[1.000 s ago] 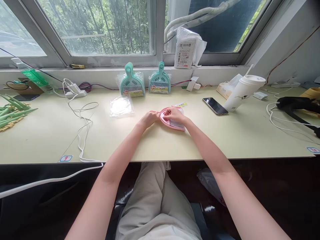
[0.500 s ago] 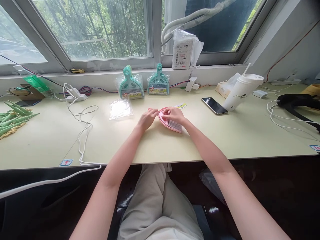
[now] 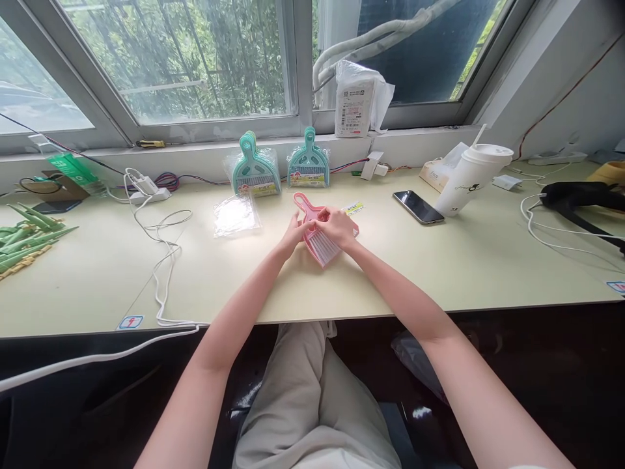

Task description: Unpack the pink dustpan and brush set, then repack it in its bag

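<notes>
Head view: one pink plastic dustpan and brush set (image 3: pixel 322 249) is held by both hands just above or on the pale yellow-green surface (image 3: pixel 234 280), near its front edge. Its handle is pointed up and to the left, and its pale bristles are turned toward the person. Its side is gripped by the left hand (image 3: pixel 294 234), with the fingers nearly closed. Its middle is pinched by the right hand (image 3: pixel 338 226), with the fingers bent and almost shut; the tips are partly hidden. Beyond the right hand, a yellow and white paper tag (image 3: pixel 354 208) can be seen, but its words are too small to be read.

Yellow labels are shown on the wrapped teal dustpan sets on the left (image 3: pixel 256 170) and on the right (image 3: pixel 308 166). A square code, a barcode and red print are seen on the white wrapped parcel (image 3: pixel 355 107). Thin black writing is printed on the tilted white paper cup (image 3: pixel 471 179), which is placed just beside the black phone (image 3: pixel 418 207). Clear plastic bags (image 3: pixel 237 215) are laid to the left of the hands.
</notes>
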Motion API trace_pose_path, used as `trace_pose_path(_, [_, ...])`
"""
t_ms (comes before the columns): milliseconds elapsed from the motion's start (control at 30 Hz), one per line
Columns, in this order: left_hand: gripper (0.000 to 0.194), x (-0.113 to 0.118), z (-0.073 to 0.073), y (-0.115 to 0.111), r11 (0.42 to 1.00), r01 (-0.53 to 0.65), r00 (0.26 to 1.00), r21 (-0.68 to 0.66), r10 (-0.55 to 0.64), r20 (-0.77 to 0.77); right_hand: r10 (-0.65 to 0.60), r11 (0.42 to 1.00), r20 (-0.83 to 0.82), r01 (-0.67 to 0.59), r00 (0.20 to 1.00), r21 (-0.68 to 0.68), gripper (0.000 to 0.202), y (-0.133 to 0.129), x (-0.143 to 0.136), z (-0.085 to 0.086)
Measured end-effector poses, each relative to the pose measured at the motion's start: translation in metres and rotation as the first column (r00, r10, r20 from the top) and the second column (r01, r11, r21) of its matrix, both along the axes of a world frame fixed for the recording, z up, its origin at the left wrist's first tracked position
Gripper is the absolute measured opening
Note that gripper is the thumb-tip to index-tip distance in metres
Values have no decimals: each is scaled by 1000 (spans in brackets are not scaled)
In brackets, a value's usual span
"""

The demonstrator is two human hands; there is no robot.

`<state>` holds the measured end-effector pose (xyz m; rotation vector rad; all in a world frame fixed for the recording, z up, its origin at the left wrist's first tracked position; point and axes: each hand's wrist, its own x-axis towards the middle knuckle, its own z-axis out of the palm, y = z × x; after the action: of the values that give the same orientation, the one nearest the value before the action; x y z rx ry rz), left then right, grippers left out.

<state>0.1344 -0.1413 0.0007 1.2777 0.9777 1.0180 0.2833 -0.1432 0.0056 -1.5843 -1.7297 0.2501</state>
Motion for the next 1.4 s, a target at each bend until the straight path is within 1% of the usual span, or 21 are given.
trace_pose_path(67, [66, -3, -2, 0, 993, 108, 994, -47, -108, 14, 27, 1000, 16, -27, 1000, -9, 18, 2, 3, 0])
trace_pose_path(133, [58, -6, -4, 2, 988, 151, 988, -26, -150, 38, 124, 992, 44, -123, 991, -28, 16, 5, 9, 2])
trace_pose_path(200, [54, -10, -6, 5, 994, 111, 993, -9, -110, 52, 214, 977, 84, -211, 973, -40, 16, 8, 17, 4])
trace_pose_path(233, [52, -12, -6, 8, 997, 69, 996, -16, -68, 55, 216, 976, 110, -214, 970, -32, 18, 10, 23, 4])
trace_pose_path(267, [51, -15, -7, 11, 999, 24, 998, -34, -22, 57, 176, 984, 140, -176, 974, -16, 20, 12, 29, 3])
trace_pose_path(333, [48, -22, -8, 17, 995, -62, 995, -80, 69, 78, -4, 999, 193, -3, 981, 32, 27, 18, 43, -5])
trace_pose_path(367, [46, -26, -8, 20, 990, -98, 989, -100, 108, 98, -89, 996, 215, 85, 973, 27, 31, 22, 50, -10])
trace_pose_path(400, [43, -31, -8, 23, 986, -122, 983, -114, 136, 124, -160, 986, 227, 167, 961, -12, 38, 25, 57, -17])
trace_pose_path(467, [39, -39, -7, 28, 980, -151, 969, -133, 173, 174, -192, 959, 239, 234, 952, -163, 56, 33, 67, -30])
trace_pose_path(500, [38, -42, -7, 30, 976, -162, 962, -144, 189, 195, -170, 944, 244, 229, 955, -236, 60, 36, 70, -36])
trace_pose_path(567, [36, -47, -7, 34, 967, -185, 947, -173, 223, 232, -75, 936, 259, 158, 963, -314, 61, 40, 72, -42])
trace_pose_path(667, [32, -51, -10, 39, 956, -217, 921, -198, 267, 282, 85, 945, 259, 4, 962, -328, 48, 41, 65, -40])
trace_pose_path(767, [33, -53, -12, 42, 942, -252, 894, -220, 314, 321, 179, 941, 209, -105, 961, -323, 34, 38, 56, -35])
trace_pose_path(867, [35, -53, -11, 41, 933, -266, 867, -243, 342, 363, 188, 942, 168, -129, 968, -310, 36, 38, 51, -34])
trace_pose_path(1000, [40, -53, -7, 36, 956, -215, 889, -198, 276, 366, 162, 946, 175, -102, 971, -308, 52, 40, 49, -38])
trace_pose_path(1067, [44, -52, -6, 33, 966, -195, 901, -171, 246, 357, 164, 955, 199, -105, 966, -278, 51, 40, 48, -38])
trace_pose_path(1133, [46, -51, -6, 32, 973, -174, 912, -154, 218, 347, 147, 966, 198, -98, 969, -239, 43, 38, 47, -36])
trace_pose_path(1200, [49, -49, -7, 31, 981, -144, 927, -133, 180, 328, 85, 974, 147, -51, 985, -221, 34, 36, 47, -33])
trace_pose_path(1267, [54, -47, -8, 30, 988, -106, 945, -115, 136, 299, -4, 976, 52, 16, 999, -218, 28, 36, 48, -31])
trace_pose_path(1333, [56, -45, -10, 30, 990, -78, 955, -114, 107, 275, -100, 975, -87, 81, 991, -205, 23, 37, 51, -29])
trace_pose_path(1400, [51, -44, -10, 30, 990, -70, 961, -126, 101, 259, -166, 977, -296, 116, 941, -179, 23, 41, 56, -27])
